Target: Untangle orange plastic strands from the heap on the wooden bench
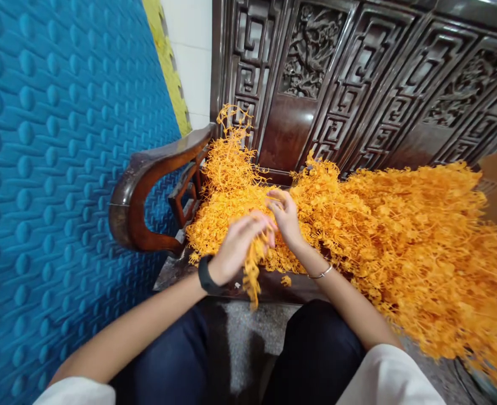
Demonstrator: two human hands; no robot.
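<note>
- Carved bench [288, 129] fills the background.
- Left hand [233, 244]: dark band [209, 275] at wrist; fingers closed on an orange strand [252, 275], which hangs below the palm.
- Right hand [288, 219]: just beside the left, fingers curled; cannot tell whether it grips anything.
- Loose piece [286, 280]: near the front edge of the seat [307, 287].
- Left pile [218, 216], orange: behind the hands, reaching the armrest [121, 216].
- Right pile [421, 236], also orange: larger, spread along the bench.
- Blue mat [62, 169]: beyond the armrest.
</note>
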